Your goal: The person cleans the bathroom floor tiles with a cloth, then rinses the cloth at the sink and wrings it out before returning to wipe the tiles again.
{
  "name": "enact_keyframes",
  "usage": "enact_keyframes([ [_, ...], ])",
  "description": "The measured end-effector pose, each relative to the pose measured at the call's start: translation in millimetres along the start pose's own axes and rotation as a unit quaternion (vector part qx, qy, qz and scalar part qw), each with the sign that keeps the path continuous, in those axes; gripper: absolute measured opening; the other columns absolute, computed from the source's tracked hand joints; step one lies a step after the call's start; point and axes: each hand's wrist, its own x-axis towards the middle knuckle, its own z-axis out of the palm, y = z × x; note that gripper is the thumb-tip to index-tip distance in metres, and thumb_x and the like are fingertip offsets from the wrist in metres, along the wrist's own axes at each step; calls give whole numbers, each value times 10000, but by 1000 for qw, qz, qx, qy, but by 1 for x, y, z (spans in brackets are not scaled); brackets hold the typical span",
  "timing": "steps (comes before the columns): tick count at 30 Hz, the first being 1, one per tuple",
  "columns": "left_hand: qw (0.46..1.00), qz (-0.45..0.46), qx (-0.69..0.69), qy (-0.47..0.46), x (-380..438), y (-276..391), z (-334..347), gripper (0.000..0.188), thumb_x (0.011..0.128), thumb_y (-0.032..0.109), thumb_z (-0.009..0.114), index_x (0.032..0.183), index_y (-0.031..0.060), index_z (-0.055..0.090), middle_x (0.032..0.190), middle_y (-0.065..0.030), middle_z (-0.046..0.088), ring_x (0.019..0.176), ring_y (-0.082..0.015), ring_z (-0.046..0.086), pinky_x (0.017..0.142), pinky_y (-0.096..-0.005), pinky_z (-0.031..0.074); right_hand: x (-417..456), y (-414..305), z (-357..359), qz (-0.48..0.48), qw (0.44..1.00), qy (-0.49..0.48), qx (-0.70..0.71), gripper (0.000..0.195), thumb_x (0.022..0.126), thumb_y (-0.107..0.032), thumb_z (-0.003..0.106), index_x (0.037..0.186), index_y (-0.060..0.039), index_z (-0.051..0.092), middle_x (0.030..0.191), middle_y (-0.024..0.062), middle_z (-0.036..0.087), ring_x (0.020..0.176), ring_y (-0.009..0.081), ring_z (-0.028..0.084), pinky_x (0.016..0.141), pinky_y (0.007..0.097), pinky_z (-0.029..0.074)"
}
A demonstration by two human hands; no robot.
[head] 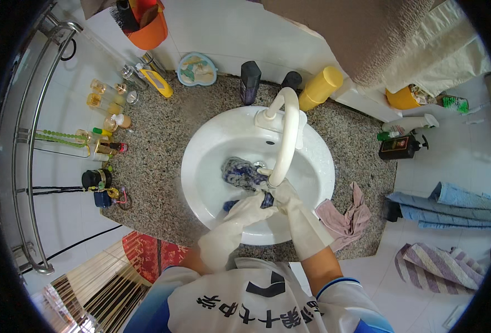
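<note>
Both my hands wear whitish rubber gloves and work low inside a white washbasin (204,137). A wet, dark blue patterned cloth (245,172) lies bunched in the basin, partly foamy or see-through at its far end. My left hand (251,208) grips a fold of it near the front of the bowl. Just under the spout of the white faucet (289,137), my right hand (281,193) is closed on the same cloth; the spout hides part of its fingers. A smaller dark blue end (230,205) shows beside my left wrist. Near the faucet, the metal drain (260,164) is partly covered.
A pink rag (347,216) drapes over the basin's right rim onto the granite counter (154,175). Behind the basin stand a dark bottle (250,83), a yellow bottle (320,88) and a soap dish (196,70). Small bottles (112,120) line the left; a pump bottle (399,146) stands right.
</note>
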Motion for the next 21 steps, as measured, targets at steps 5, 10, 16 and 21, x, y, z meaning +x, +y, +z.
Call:
enact_keyframes([
  [5, 706, 17, -707, -36, 22, -57, 14, 602, 1011, 501, 689, 1377, 26, 638, 1081, -114, 728, 908, -213, 697, 825, -329, 591, -36, 13, 13, -1, 995, -1, 98, 517, 989, 94, 498, 1492, -2, 567, 1163, 147, 757, 841, 153, 704, 805, 303, 621],
  [10, 460, -132, -871, 115, 38, 8, -25, 357, 1045, 385, 670, 1099, 36, 723, 987, -85, 749, 955, -185, 731, 806, -304, 614, -101, 5, 76, -21, 968, 49, -245, 304, 985, -238, 753, 1230, -63, 708, 903, 73, 721, 770, 129, 655, 741, 290, 537],
  [16, 660, -33, -749, 48, 74, -28, 9, 290, 1036, 362, 660, 996, 75, 680, 956, -65, 691, 864, -222, 680, 754, -370, 586, -55, -35, 67, -112, 942, 202, -243, 401, 1030, -347, 686, 1258, -18, 682, 1006, 170, 747, 925, 245, 713, 848, 373, 562],
  [21, 683, -107, -719, 74, 36, -4, -23, 287, 1023, 318, 671, 1187, 83, 667, 1032, -105, 693, 910, -293, 710, 775, -446, 614, -64, 22, 74, -294, 819, 173, -461, 358, 1075, -328, 614, 1092, 24, 674, 1030, 181, 728, 892, 229, 699, 819, 366, 558],
])
